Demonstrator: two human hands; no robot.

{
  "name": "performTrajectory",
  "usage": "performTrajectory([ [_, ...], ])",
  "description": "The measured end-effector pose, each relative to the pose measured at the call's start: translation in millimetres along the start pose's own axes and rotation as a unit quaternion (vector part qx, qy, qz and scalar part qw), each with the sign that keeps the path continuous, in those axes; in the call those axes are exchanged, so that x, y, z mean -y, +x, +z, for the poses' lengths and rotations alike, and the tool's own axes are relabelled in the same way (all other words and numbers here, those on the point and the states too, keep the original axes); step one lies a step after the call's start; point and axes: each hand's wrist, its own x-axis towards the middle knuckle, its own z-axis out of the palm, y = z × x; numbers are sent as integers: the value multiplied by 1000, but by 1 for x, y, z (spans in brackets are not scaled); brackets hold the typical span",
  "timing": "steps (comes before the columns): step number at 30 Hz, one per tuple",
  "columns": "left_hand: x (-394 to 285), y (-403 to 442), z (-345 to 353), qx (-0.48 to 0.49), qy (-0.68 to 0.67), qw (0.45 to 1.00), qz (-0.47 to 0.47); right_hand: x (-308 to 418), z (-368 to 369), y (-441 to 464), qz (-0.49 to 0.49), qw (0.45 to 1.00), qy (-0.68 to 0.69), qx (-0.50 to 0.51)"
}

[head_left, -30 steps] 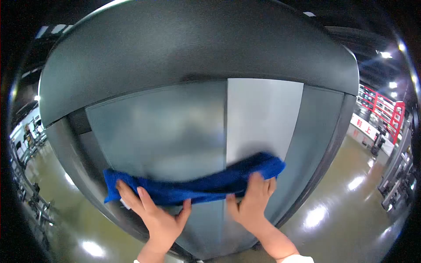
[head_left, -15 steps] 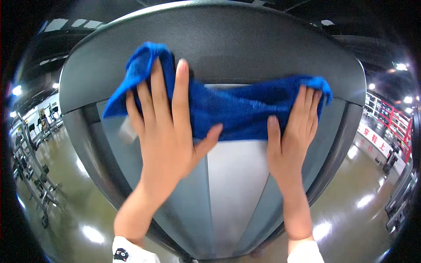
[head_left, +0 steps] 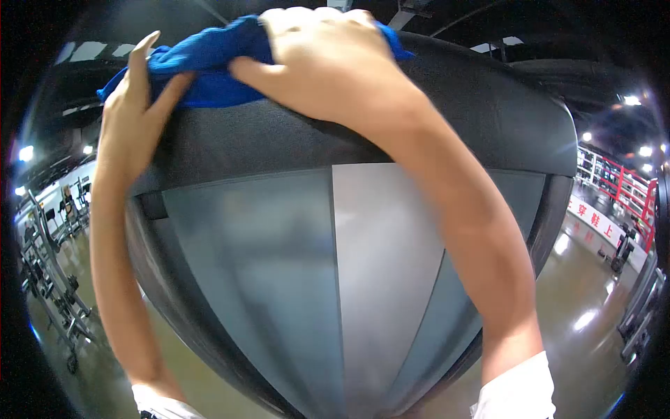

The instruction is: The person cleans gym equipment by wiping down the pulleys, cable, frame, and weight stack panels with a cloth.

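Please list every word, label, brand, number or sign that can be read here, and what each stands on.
"穿鞋上": red characters on the white strip at the right.
Further marks at both ends of that strip: too small or cut off to read.
Machine panels: no readable text.
Blue cloth: none visible.

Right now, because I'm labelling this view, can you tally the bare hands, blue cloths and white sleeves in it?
Left hand and right hand: 2 hands
Blue cloth: 1
Left white sleeve and right white sleeve: 2 sleeves
Total: 5
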Motion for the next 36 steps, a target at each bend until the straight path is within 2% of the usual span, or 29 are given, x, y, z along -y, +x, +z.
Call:
performTrajectory([
  [1, 10, 2, 1, 8, -6, 1000, -12, 4, -22, 8, 16, 984, 135, 114],
  [6, 23, 10, -8, 83, 33, 994, -69, 16, -3, 22, 3, 987, 134, 89],
  [9, 34, 20, -6, 120, 4, 992, -33, 5, -27, 13, -11, 986, 124, 113],
  [11, 37, 28, 1, 144, -76, 987, -2, -9, -51, 2, -69, 982, 135, 111],
  [13, 36, 28, 11, 111, -45, 993, 6, -20, -37, 5, -51, 987, 121, 94],
  [15, 37, 35, 22, 65, 63, 972, 219, -35, -41, 1, 12, 986, 81, 144],
  [16, 5, 30, 18, 112, 49, 983, 136, -47, -50, -7, 4, 983, 113, 143],
  [17, -13, 36, 20, 153, 14, 988, -3, -56, -57, -22, -25, 989, 123, 81],
  [19, -49, 32, 18, 143, -6, 989, 32, -71, -55, -25, 13, 989, 85, 123],
  [20, -63, 29, 19, 147, 63, 978, 135, -80, -49, -31, 10, 992, 79, 96],
  [21, -70, 30, 25, 148, 61, 978, 135, -92, -46, -38, 7, 995, 72, 68],
  [23, -85, 32, 40, 68, 179, 949, 251, -109, -59, -48, 8, 993, 81, 81],
  [24, -93, 36, 44, 81, 189, 938, 281, -119, -57, -53, 15, 995, 80, 63],
  [27, -119, 57, 62, 121, 111, 950, 267, -145, -66, -64, 56, 994, 69, 64],
  [29, -160, 60, 53, 114, 128, 948, 268, -167, -69, -72, 59, 995, 66, 50],
  [30, -213, 61, 18, 215, 69, 965, 132, -176, -75, -76, 73, 994, 51, 61],
  [31, -242, 61, 1, 310, 9, 951, -9, -203, -55, -87, 103, 993, -19, 51],
  [32, -236, 62, 21, 248, -19, 967, 49, -222, -58, -94, 52, 997, -36, 52],
  [33, -243, 63, 25, 248, -20, 967, 51, -236, -60, -99, 1, 997, -53, 53],
  [34, -253, 65, 28, 237, -31, 968, 68, -251, -56, -108, -35, 996, -86, 9],
  [36, -271, 73, 38, 226, -49, 969, 83, -279, -59, -113, -69, 991, -117, -6],
])
